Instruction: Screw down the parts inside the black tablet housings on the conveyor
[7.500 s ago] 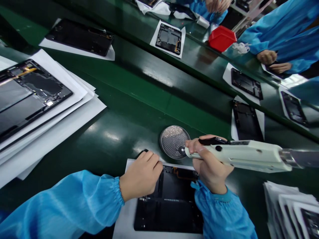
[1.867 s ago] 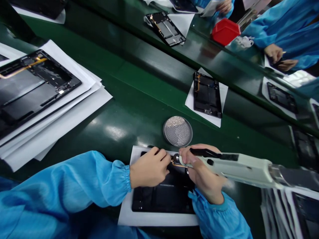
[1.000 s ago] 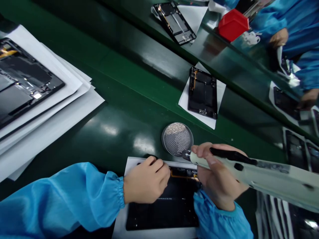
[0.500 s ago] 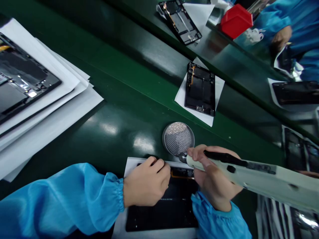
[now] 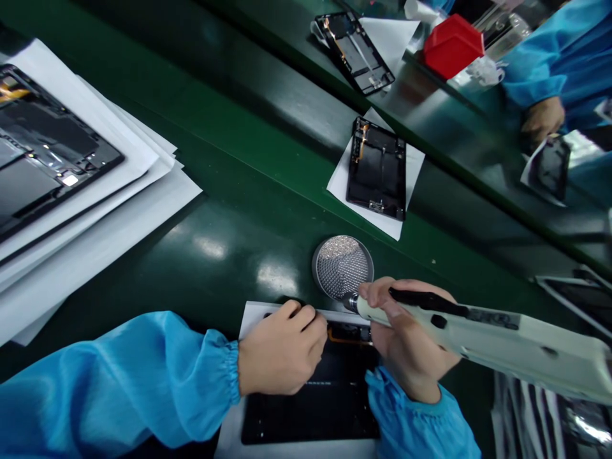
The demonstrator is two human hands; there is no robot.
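Observation:
A black tablet housing (image 5: 310, 414) lies on white paper in front of me, an orange flex cable along its top edge. My left hand (image 5: 287, 347) rests over its upper left part with curled fingers; the fingertips are hidden, and I cannot make out what they hold. My right hand (image 5: 414, 338) is closed round a pale green electric screwdriver (image 5: 521, 350) with a black lever. Its metal nose lies at the lower rim of a round metal dish (image 5: 342, 268). Small, shiny pieces, probably screws, cover the dish's upper part. The screwdriver's tip is hard to make out.
White sheets with an opened tablet (image 5: 52, 153) are stacked at left. Beyond the dish, one housing (image 5: 377, 169) lies on paper; another (image 5: 356, 54) lies farther back, near a red bin (image 5: 453, 46). A co-worker's hand (image 5: 545, 118) and blue sleeve show at upper right.
My hands and the screwdriver stay nearly still. The housing beyond the dish has shifted slightly left in view. At right, the dark devices have changed position, and the co-worker's hand is lower.

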